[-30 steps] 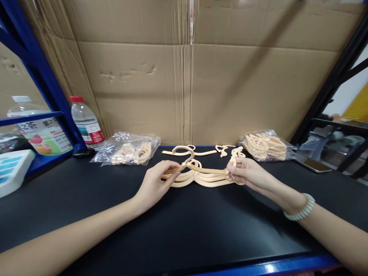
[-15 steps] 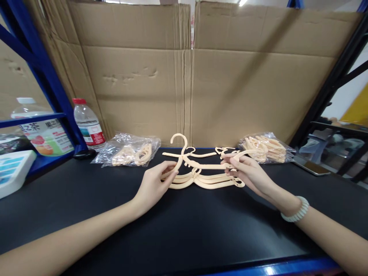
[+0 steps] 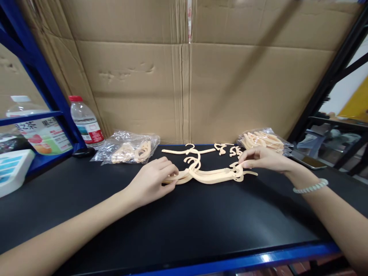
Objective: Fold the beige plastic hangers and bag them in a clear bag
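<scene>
Cream plastic hangers (image 3: 212, 177) lie stacked on the black tabletop in front of me, their hooks pointing away. My left hand (image 3: 156, 180) has its fingers closed around the left arm of the top hanger, and the fingertips are partly hidden. At the stack's right end, my right hand (image 3: 260, 159) pinches the curved end of the top hanger between thumb and fingers. Just behind the stack rests one flatter hanger (image 3: 174, 152) with a small hook. Small cream pieces (image 3: 220, 148) lie beyond my right hand.
A clear bag of cream parts (image 3: 126, 149) lies at the back left, another bag (image 3: 263, 140) at the back right beside a phone (image 3: 309, 162). A red-capped bottle (image 3: 86, 122) stands by the blue frame (image 3: 47, 76). Cardboard (image 3: 138, 88) walls off the back.
Both hands have lowered the raised hanger onto the stack. Its hook, upright before, now leans back. My right hand has shifted right to its end, and the view has tilted slightly down.
</scene>
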